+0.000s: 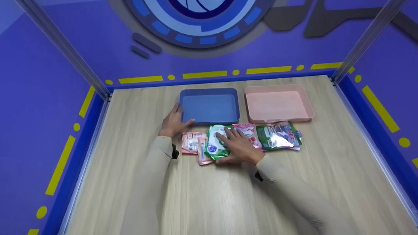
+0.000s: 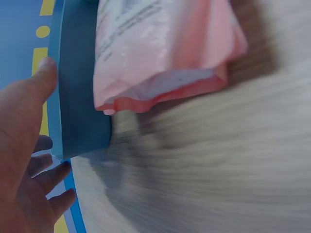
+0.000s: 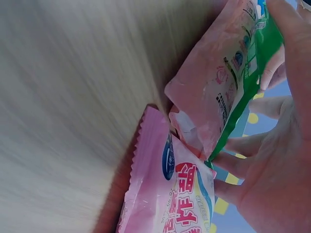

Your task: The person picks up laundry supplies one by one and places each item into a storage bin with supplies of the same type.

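Green-and-white packet [image 1: 214, 138], tucked under the right hand [image 1: 241, 148], fingers spread, one side kinda hidden, left hand [image 1: 172, 123] at the blue tray [image 1: 209, 107], fingers apart

Packets [image 1: 213, 148] block the front of the blue tray [image 1: 210, 107], open above.

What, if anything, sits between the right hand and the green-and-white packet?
Nothing visible: the right hand already lies partly over the green-and-white packet. A pink packet pokes out at that packet's left edge, not between them.
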The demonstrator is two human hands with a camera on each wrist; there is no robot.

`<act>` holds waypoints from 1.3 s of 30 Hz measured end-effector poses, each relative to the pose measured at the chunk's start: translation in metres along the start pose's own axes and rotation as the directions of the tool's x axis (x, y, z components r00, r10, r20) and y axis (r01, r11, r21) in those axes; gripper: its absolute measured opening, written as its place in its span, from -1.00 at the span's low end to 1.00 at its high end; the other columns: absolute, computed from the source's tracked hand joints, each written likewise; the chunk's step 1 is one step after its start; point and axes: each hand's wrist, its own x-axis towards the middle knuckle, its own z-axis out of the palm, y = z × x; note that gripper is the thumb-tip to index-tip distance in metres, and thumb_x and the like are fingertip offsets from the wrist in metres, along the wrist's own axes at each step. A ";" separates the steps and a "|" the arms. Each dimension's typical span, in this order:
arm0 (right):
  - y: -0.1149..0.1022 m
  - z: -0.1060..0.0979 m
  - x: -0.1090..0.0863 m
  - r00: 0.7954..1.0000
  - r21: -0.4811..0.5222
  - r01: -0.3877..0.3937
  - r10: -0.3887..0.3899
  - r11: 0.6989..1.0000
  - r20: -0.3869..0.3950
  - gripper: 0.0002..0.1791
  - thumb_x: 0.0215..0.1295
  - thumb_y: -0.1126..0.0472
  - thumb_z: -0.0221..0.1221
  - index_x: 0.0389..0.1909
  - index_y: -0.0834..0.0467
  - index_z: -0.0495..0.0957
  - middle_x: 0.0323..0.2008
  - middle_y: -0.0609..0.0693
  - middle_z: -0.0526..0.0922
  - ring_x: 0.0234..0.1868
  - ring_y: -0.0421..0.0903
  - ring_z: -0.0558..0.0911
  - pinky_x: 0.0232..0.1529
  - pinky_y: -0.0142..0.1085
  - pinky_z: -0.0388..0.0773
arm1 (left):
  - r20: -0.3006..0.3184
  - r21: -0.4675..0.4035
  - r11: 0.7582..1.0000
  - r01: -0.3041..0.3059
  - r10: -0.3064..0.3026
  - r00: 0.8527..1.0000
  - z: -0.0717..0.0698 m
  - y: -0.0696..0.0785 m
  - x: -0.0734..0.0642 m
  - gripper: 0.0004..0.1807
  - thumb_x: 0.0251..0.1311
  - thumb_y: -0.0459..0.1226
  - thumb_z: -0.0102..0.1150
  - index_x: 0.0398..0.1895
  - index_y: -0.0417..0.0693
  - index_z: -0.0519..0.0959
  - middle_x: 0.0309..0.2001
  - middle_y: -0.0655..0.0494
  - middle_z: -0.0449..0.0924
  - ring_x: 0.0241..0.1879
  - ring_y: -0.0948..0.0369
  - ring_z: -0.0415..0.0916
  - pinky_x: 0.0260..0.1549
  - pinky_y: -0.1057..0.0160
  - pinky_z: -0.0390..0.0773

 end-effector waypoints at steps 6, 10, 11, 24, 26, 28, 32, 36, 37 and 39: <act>0.001 0.000 0.001 1.000 -0.015 0.012 -0.011 1.000 0.007 0.27 0.06 -0.62 0.20 0.68 -0.13 -0.07 0.64 0.23 -0.13 0.61 0.30 -0.09 0.55 0.24 -0.22 | 0.062 -0.072 0.997 0.033 -0.028 0.998 -0.001 -0.002 0.002 0.11 0.30 0.25 0.23 0.66 -0.16 -0.03 0.68 -0.05 -0.24 0.62 -0.06 -0.15 0.54 -0.04 0.04; 0.002 -0.001 0.002 1.000 -0.014 0.010 -0.010 1.000 0.004 0.26 0.07 -0.59 0.23 0.68 -0.13 -0.06 0.63 0.25 -0.10 0.61 0.31 -0.07 0.55 0.25 -0.22 | 0.071 -0.104 0.993 0.059 -0.051 0.996 0.001 -0.003 0.003 0.12 0.29 0.26 0.23 0.67 -0.12 -0.06 0.68 0.00 -0.27 0.62 -0.05 -0.18 0.54 -0.06 0.02; 0.002 -0.001 0.002 1.000 -0.014 0.008 -0.008 1.000 0.006 0.25 0.07 -0.59 0.23 0.68 -0.14 -0.06 0.63 0.25 -0.09 0.61 0.31 -0.07 0.55 0.25 -0.22 | 0.071 -0.108 0.992 0.063 -0.055 0.996 0.001 -0.003 0.003 0.12 0.29 0.26 0.23 0.67 -0.11 -0.06 0.68 0.01 -0.28 0.62 -0.05 -0.18 0.54 -0.06 0.02; 0.000 -0.004 0.008 1.000 -0.001 0.025 -0.025 1.000 -0.002 0.15 0.09 -0.49 0.33 0.64 -0.35 -0.02 0.58 0.25 0.11 0.55 0.38 0.10 0.53 0.29 -0.16 | 0.049 -0.136 0.988 0.067 -0.061 0.997 0.002 -0.003 0.000 0.12 0.26 0.25 0.26 0.67 -0.10 -0.02 0.69 0.06 -0.26 0.62 -0.05 -0.17 0.53 -0.08 0.03; 0.000 -0.005 0.009 0.999 0.008 0.038 -0.038 0.999 -0.003 0.13 0.09 -0.47 0.34 0.63 -0.38 -0.01 0.57 0.26 0.14 0.54 0.39 0.12 0.53 0.30 -0.17 | 0.046 -0.137 0.988 0.069 -0.063 0.997 0.003 -0.003 0.000 0.12 0.26 0.25 0.27 0.67 -0.10 -0.02 0.69 0.06 -0.26 0.62 -0.05 -0.17 0.53 -0.07 0.03; 0.000 -0.006 0.011 0.999 0.010 0.053 -0.053 0.999 -0.003 0.11 0.10 -0.45 0.35 0.62 -0.41 0.01 0.55 0.26 0.18 0.53 0.39 0.14 0.52 0.32 -0.17 | 0.043 -0.135 0.988 0.070 -0.064 0.997 0.003 -0.003 0.000 0.12 0.26 0.26 0.26 0.67 -0.10 -0.02 0.68 0.05 -0.25 0.62 -0.06 -0.16 0.53 -0.07 0.03; -0.002 -0.010 0.012 0.997 0.000 0.073 -0.073 0.997 0.009 0.09 0.10 -0.43 0.37 0.61 -0.45 0.02 0.51 0.24 0.28 0.52 0.38 0.18 0.51 0.35 -0.18 | 0.041 -0.124 0.990 0.069 -0.064 0.997 0.003 -0.003 0.002 0.12 0.26 0.26 0.26 0.66 -0.11 0.00 0.68 0.06 -0.25 0.62 -0.06 -0.14 0.53 -0.06 0.05; -0.004 -0.013 0.013 0.997 -0.003 0.065 -0.064 0.998 0.039 0.08 0.10 -0.43 0.37 0.60 -0.49 0.01 0.51 0.19 0.31 0.53 0.35 0.18 0.49 0.38 -0.18 | 0.042 -0.120 0.990 0.070 -0.066 0.997 0.003 -0.003 0.004 0.11 0.25 0.25 0.28 0.66 -0.12 0.02 0.68 0.07 -0.25 0.62 -0.05 -0.14 0.53 -0.07 0.06; -0.005 -0.013 0.013 0.997 -0.001 0.057 -0.057 0.998 0.048 0.08 0.10 -0.43 0.37 0.60 -0.50 0.01 0.52 0.18 0.30 0.54 0.35 0.17 0.49 0.38 -0.18 | 0.043 -0.120 0.990 0.075 -0.070 0.997 0.004 -0.003 0.004 0.11 0.25 0.25 0.28 0.66 -0.12 0.02 0.68 0.08 -0.25 0.62 -0.04 -0.14 0.53 -0.07 0.05; -0.005 -0.014 0.013 0.997 0.004 0.047 -0.047 0.999 0.057 0.08 0.10 -0.43 0.37 0.60 -0.51 0.01 0.53 0.16 0.28 0.54 0.34 0.15 0.49 0.38 -0.18 | 0.046 -0.117 0.990 0.080 -0.075 0.996 0.003 -0.003 0.004 0.11 0.25 0.25 0.28 0.66 -0.11 0.01 0.69 0.08 -0.25 0.62 -0.04 -0.15 0.53 -0.08 0.05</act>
